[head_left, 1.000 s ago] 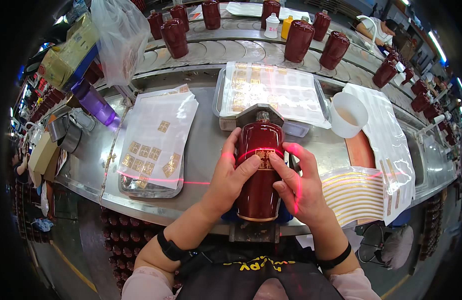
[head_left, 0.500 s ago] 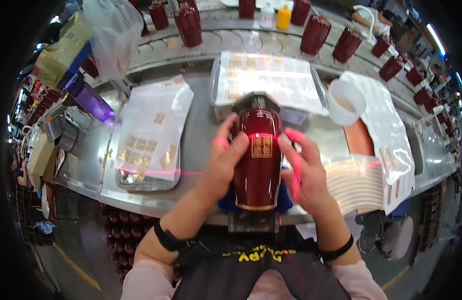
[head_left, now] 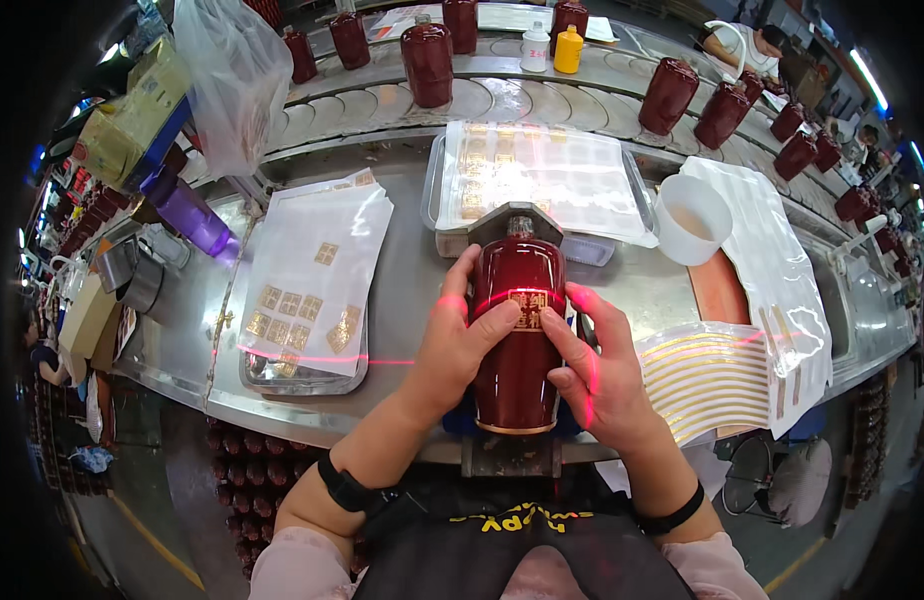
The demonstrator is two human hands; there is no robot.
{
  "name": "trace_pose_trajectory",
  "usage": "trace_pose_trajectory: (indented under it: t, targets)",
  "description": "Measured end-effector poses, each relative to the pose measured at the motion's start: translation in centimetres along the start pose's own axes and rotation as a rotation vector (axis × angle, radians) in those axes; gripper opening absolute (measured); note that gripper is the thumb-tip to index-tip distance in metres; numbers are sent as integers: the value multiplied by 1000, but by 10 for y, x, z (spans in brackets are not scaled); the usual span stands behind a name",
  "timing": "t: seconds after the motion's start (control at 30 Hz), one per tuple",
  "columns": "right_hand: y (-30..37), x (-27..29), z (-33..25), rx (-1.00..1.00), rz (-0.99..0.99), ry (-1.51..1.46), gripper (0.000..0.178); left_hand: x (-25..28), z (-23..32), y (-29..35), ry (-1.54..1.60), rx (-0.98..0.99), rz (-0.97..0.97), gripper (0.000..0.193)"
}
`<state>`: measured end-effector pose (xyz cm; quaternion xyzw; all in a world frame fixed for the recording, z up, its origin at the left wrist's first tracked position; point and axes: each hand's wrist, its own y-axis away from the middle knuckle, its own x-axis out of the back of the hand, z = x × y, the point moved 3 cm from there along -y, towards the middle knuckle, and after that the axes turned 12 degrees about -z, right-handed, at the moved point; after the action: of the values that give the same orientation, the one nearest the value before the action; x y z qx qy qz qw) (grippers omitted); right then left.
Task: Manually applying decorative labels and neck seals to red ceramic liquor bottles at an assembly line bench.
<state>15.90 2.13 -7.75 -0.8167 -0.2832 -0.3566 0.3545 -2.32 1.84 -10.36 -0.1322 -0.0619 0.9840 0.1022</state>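
A glossy dark red bottle (head_left: 518, 390) lies tilted in front of me, neck away, against a dark angular holder (head_left: 487, 221). On its front is a square gold decal (head_left: 528, 299), crossed by a red laser line. My left hand (head_left: 450, 345) is closed around the bottle's left side, its thumb pressing the decal's left edge. From the right, my right hand (head_left: 614, 372) grips the bottle, one fingertip on the decal's right edge and another finger along the upper side. Its remaining fingers are curled and partly hidden.
White sheets of gold decals lie on a left tray (head_left: 307, 290) and a far tray (head_left: 542, 170). At right are a white tub (head_left: 693, 220) and a sheet of curved gold strips (head_left: 704, 385). Red bottles (head_left: 428, 65) stand on the conveyor behind. A purple bottle (head_left: 187, 215) leans at left.
My left thumb and a right fingertip have moved inward from the bottle's sides onto the decal. Bottles on the conveyor have shifted right. The whole view has dropped slightly in the picture.
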Motion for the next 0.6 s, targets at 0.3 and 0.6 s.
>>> trace_pose_trajectory:
  t: [0.3, 0.6]
  targets:
    - [-1, 2, -2, -6, -3, -6, 54, -3, -1, 1, 69, -7, 2, 84]
    - [-2, 2, 2, -11, -9, -10, 48, -2, -1, -4, 78, -30, -5, 85]
